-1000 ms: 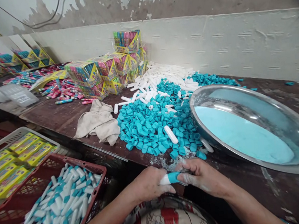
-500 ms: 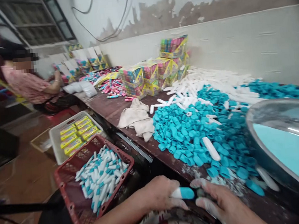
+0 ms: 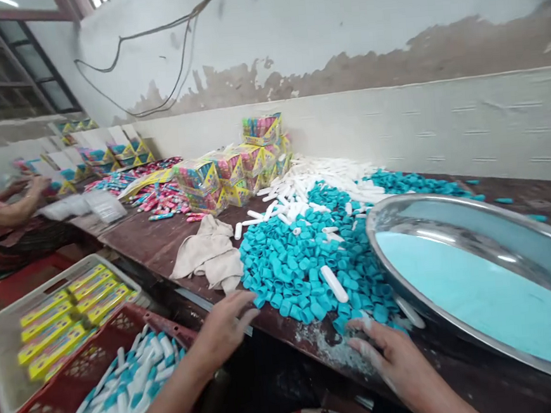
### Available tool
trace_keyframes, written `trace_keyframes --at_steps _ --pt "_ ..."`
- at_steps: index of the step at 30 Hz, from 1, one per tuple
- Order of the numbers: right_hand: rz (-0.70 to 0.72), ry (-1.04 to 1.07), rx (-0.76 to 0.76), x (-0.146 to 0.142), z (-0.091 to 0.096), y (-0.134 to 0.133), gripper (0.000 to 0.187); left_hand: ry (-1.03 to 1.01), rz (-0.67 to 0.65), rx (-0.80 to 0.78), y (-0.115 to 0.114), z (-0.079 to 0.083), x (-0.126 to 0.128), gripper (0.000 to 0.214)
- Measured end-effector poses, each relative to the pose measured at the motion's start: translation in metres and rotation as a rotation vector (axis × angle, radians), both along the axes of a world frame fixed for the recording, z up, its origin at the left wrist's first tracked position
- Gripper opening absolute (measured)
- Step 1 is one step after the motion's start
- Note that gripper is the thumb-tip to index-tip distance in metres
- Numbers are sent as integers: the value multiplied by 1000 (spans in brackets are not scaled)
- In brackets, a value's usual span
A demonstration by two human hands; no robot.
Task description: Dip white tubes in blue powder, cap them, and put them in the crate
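Observation:
My left hand [image 3: 225,328] hovers over the table's front edge with its fingers stretched out and nothing in it. It sits just below the beige cloth [image 3: 210,256] and beside the heap of teal caps [image 3: 303,265]. My right hand [image 3: 395,359], dusted with powder, rests on the table with its fingertips at the near edge of the cap heap. Its fingers are loosely spread and I see nothing in them. A white tube [image 3: 334,283] lies on top of the caps. The red crate [image 3: 127,377] at lower left holds several capped white-and-teal tubes.
A large metal basin [image 3: 535,237] of light blue powder fills the right side. White tubes [image 3: 330,177] and stacked colourful boxes [image 3: 234,165] lie farther back. A white crate [image 3: 9,335] holds yellow packs. Another person's arm [image 3: 11,208] works at far left.
The capped tube that both hands held is gone from them. My left hand has moved up and left toward the cloth, and my right hand now touches the cap heap.

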State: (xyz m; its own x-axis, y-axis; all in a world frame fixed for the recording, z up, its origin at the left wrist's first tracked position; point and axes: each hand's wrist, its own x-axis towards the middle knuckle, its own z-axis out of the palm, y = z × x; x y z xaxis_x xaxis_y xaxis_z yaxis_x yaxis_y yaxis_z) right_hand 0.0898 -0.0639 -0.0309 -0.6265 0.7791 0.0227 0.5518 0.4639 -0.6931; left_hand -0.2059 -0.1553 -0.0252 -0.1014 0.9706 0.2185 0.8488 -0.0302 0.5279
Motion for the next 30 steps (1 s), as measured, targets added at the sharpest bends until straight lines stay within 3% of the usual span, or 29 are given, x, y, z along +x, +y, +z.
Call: trace_keyframes --at_steps 3,5,8,10,12,14,18,21,24,28,30 --pt "-21 2 51 1 2 1 29 106 -265 62 71 13 63 28" --pt "-36 2 67 6 3 0 26 284 -384 11 109 13 88 35" --pt "-71 8 86 15 2 -1 22 399 -469 -45 149 7 101 26" --pt "-84 8 106 19 2 -1 19 428 -496 -70 162 6 100 16" --pt "-96 14 173 19 3 0 17 446 -519 -87 163 9 98 11" --pt "-107 24 345 16 5 0 19 453 -543 -93 152 18 100 10" --pt "-120 -58 795 8 5 -5 43 340 -631 -126 111 42 115 16" --pt "-72 -137 909 12 6 -12 46 175 -617 -213 87 55 131 16" --pt "-70 -105 846 30 15 -13 38 -45 -563 -235 84 59 146 16" --pt "-241 -40 358 79 47 9 26 -435 -451 -261 105 51 163 40" --pt "-357 -18 279 107 62 29 25 -614 -396 -314 120 42 173 54"
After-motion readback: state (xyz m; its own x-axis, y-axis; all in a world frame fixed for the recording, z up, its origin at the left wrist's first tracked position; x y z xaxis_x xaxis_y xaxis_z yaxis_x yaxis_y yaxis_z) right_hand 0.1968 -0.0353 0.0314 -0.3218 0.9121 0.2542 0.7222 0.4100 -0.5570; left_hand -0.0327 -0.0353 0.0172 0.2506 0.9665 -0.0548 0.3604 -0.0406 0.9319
